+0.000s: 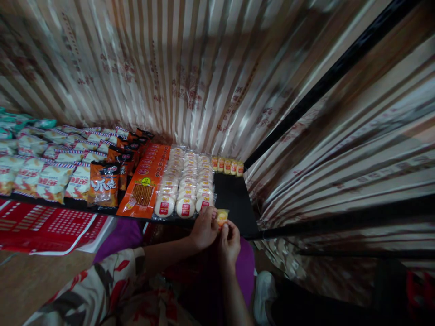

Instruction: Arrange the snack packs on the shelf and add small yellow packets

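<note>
Pinching right hand (230, 240): thumb and fingertips together on the lower right edge of a yellow packet (222, 214).
Left hand (204, 228): fingertips at the packet's left edge; I cannot tell whether they close on it.
Yellow packet: between the two hands, over the near edge of the black surface (235, 199).
Purple cloth (245, 271): just right of the right hand, and again left of the left forearm.
White round cakes (185, 207): wrapped, in three columns, just beyond the left hand.
Small yellow packets (227, 166): five in a row, beyond both hands on the surface.
Orange packet (141, 194): flat, left of the left hand, past the cakes.
Orange-and-black bags (103, 183): farther left of that hand.
White bags (54, 181): rows of them, farther left again.
Red basket (44, 226): well left of the left hand, below the surface's edge.
Black pole (322, 88): beyond the right hand, slanting up rightward.
Striped curtain (190, 59): behind everything, beyond both hands.
</note>
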Motion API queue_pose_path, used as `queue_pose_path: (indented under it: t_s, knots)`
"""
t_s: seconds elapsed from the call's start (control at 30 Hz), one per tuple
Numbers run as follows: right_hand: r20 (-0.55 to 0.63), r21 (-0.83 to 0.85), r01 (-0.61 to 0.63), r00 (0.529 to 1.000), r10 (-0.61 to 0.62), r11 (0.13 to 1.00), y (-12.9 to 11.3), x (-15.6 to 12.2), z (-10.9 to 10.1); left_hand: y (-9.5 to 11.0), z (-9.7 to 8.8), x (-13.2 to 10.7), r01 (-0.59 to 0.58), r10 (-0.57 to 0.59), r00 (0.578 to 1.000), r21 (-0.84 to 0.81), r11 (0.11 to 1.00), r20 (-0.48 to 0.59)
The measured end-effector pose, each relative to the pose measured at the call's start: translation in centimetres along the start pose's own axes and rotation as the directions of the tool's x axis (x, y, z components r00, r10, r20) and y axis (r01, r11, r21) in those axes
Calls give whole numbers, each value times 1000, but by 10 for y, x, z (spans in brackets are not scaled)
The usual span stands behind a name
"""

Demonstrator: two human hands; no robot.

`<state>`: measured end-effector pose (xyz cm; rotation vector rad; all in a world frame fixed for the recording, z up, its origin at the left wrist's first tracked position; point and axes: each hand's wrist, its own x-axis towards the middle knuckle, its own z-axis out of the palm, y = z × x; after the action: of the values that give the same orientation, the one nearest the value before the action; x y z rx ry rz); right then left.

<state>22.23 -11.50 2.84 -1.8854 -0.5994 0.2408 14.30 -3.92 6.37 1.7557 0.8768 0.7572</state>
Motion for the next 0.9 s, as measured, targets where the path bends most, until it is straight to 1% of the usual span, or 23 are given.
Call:
queue_pose_path:
  t_s: [0.13, 0.27, 0.4, 0.5, 0.73, 0.9]
  knots:
    - [6, 11, -2, 1000, 2, 1000, -3, 16, -4, 9, 8, 12, 32, -32, 999, 38, 999, -2]
    - [9, 45, -14, 1000, 13, 999, 0, 31, -3, 15, 15, 24, 51, -51, 999, 63, 997, -1]
    - [-14, 36, 16, 1000, -15, 999, 8, 45, -3, 16, 25, 35, 80, -80, 997, 62, 995, -8]
    - [-7, 36, 30, 1000, -29, 999, 14, 54, -5, 15, 34, 42, 85, -85, 996, 58, 995, -4]
    - [3, 4, 7, 1000, -7, 1000, 21, 77, -5, 21, 50, 62, 115, -120, 992, 105, 988, 38]
    - [9, -39, -26, 1000, 27, 999, 19, 90, -2, 23, 56, 74, 142, -145, 989, 124, 982, 15]
